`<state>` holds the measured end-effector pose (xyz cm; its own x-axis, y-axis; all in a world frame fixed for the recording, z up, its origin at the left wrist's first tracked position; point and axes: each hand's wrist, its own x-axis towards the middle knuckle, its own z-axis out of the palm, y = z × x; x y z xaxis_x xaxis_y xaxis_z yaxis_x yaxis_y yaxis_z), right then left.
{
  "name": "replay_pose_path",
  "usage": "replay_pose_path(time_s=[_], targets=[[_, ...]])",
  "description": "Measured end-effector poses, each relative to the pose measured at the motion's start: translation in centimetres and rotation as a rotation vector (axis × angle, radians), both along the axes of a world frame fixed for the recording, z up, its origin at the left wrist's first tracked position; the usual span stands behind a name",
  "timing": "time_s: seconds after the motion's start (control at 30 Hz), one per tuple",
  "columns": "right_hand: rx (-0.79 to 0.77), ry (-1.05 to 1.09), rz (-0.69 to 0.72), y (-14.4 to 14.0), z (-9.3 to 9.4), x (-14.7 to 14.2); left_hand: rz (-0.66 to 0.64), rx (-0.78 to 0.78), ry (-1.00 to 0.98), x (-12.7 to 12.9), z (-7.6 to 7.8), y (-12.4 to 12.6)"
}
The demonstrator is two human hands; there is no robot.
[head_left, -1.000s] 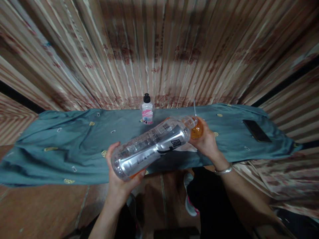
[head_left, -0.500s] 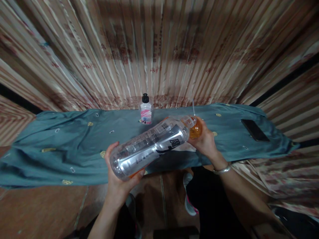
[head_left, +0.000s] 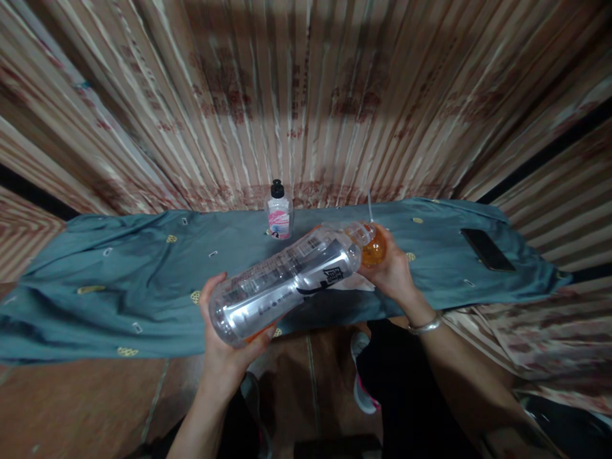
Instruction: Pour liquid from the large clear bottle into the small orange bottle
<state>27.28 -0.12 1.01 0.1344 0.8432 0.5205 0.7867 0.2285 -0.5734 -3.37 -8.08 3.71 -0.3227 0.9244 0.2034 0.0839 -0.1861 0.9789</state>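
My left hand point(head_left: 229, 354) is closed round the base of a large clear plastic bottle point(head_left: 287, 280) with a silver label and black lettering. The bottle is tilted, its neck up and to the right. At its mouth is a small rounded container of orange liquid point(head_left: 373, 247), gripped by my right hand point(head_left: 394, 268). Whether the mouth touches the container's rim I cannot tell. A thin pale stick point(head_left: 370, 207) rises behind the container. Farther back stands a small clear bottle point(head_left: 279, 217) with a black cap and a pink label.
A teal patterned cloth point(head_left: 143, 274) covers the narrow table. A black phone point(head_left: 488, 249) lies on its right side. White paper point(head_left: 356, 283) is partly hidden under the large bottle. A striped curtain point(head_left: 306, 95) hangs close behind.
Both hands and the two held things keep practically the same pose. The whole view has shifted only slightly.
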Motion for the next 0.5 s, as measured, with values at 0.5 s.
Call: replay_pose_path(time_s=[0.5], targets=[[-0.008, 0.05, 0.017, 0.0, -0.2, 0.0, -0.023, 0.006, -0.013, -0.6, -0.9, 0.2]])
